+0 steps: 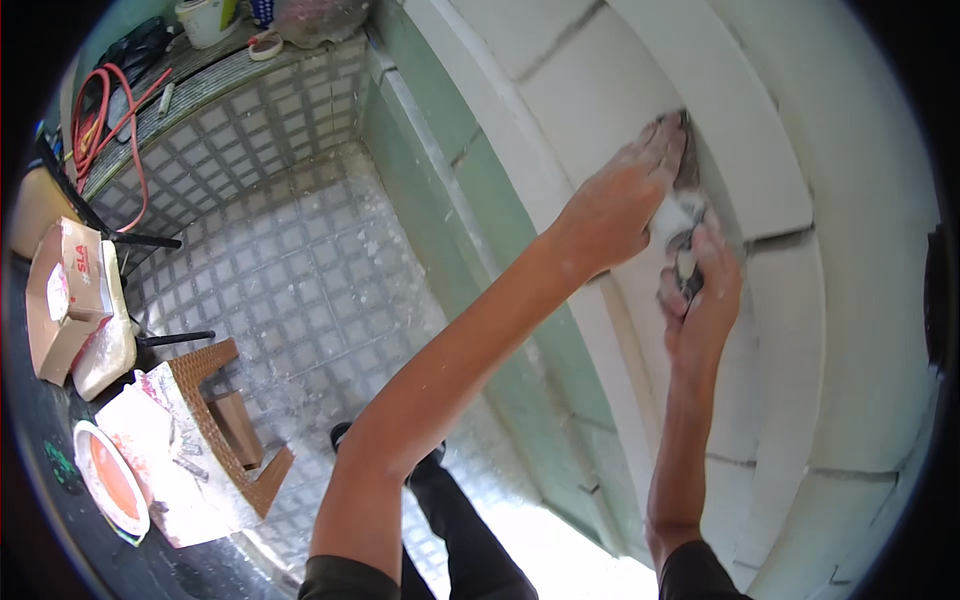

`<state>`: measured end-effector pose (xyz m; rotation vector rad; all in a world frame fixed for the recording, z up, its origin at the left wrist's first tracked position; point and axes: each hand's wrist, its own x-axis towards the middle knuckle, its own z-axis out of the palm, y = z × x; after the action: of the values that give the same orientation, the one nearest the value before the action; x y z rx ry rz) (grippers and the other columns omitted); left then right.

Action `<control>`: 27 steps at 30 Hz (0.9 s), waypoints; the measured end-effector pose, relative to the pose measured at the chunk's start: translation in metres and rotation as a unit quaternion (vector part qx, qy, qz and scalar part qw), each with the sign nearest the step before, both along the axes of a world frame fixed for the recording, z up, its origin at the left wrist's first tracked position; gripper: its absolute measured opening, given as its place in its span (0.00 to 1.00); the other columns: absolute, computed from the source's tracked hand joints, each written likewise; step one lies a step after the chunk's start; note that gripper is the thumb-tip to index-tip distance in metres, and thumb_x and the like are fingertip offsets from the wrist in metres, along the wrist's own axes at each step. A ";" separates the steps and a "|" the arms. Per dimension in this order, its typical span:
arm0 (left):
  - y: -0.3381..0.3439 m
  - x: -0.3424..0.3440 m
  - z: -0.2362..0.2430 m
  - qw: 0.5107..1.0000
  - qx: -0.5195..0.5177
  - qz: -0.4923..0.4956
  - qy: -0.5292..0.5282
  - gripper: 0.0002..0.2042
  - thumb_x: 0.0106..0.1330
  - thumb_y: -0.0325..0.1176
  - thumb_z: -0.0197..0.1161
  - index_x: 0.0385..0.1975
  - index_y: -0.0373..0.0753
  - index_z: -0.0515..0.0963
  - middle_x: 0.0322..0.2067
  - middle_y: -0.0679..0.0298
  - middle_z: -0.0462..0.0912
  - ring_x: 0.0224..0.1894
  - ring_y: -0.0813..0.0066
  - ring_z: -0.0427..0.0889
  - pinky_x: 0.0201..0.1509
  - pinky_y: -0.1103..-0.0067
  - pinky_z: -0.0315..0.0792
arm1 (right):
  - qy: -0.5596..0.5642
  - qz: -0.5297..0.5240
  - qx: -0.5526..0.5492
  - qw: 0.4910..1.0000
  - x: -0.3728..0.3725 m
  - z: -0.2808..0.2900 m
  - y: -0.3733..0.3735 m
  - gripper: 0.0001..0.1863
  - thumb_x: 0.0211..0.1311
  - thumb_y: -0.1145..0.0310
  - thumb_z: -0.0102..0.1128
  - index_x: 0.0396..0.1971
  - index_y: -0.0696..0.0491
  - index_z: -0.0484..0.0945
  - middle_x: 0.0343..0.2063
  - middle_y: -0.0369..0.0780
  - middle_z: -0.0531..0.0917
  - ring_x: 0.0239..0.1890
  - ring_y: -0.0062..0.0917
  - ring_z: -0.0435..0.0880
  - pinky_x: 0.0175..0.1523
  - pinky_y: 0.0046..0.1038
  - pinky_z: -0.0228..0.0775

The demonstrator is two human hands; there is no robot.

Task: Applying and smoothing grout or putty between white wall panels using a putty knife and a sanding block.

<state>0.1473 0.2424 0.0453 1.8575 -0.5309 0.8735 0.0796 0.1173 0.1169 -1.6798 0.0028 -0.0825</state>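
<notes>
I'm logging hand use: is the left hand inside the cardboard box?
No, the left hand is up at the pale panels, away from the cardboard box.

The person wears a dark top whose left sleeve and right sleeve look near-black and plain – the left one ends in a straight hem above the elbow. Dark, slim trousers cover the legs, above dark footwear. The left hand and right hand are ungloved – pale, powdery dust marks the left fingers.
</notes>
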 end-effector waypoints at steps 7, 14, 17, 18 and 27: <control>0.040 0.038 0.002 0.998 0.025 0.042 -0.042 0.38 0.46 0.14 0.59 0.64 0.16 0.60 0.69 0.35 0.60 0.73 0.44 0.59 0.74 0.68 0.60 | -0.005 0.073 0.020 0.997 0.038 0.006 0.046 0.27 0.72 0.66 0.49 0.68 0.59 0.64 0.29 0.36 0.73 0.12 0.10 0.58 0.12 0.14 0.45; 0.097 0.063 0.018 0.995 0.054 0.020 0.080 0.32 0.48 0.15 0.57 0.60 0.19 0.67 0.56 0.38 0.75 0.59 0.44 0.75 0.62 0.66 0.73 | 0.003 0.118 0.071 0.990 0.091 0.004 0.086 0.15 0.72 0.66 0.51 0.52 0.56 0.73 0.27 0.35 0.73 0.12 0.10 0.58 0.13 0.14 0.45; 0.097 0.061 0.011 0.979 0.091 -0.025 0.179 0.34 0.47 0.15 0.57 0.62 0.20 0.64 0.58 0.37 0.73 0.61 0.42 0.73 0.66 0.66 0.70 | -0.019 0.100 0.066 0.993 0.080 -0.001 0.086 0.18 0.70 0.68 0.53 0.55 0.59 0.76 0.26 0.34 0.73 0.11 0.11 0.58 0.15 0.17 0.46; 0.084 0.050 -0.005 0.997 0.056 0.021 0.049 0.36 0.47 0.15 0.58 0.64 0.20 0.62 0.61 0.36 0.69 0.65 0.42 0.69 0.70 0.66 0.66 | -0.022 0.105 0.067 0.992 0.065 -0.010 0.075 0.20 0.71 0.68 0.53 0.58 0.59 0.75 0.27 0.33 0.74 0.11 0.10 0.58 0.15 0.17 0.46; -0.027 -0.053 0.000 0.997 -0.028 -0.075 -0.008 0.41 0.53 0.16 0.62 0.70 0.20 0.52 0.71 0.35 0.53 0.74 0.42 0.54 0.78 0.63 0.53 | 0.013 0.048 0.009 0.999 -0.048 0.013 -0.027 0.27 0.71 0.69 0.47 0.67 0.63 0.66 0.30 0.35 0.77 0.12 0.09 0.58 0.15 0.16 0.47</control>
<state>0.0946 0.2153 0.0453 1.7364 -0.6406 0.7969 0.0317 0.0900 0.1295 -1.6610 -0.0584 0.0114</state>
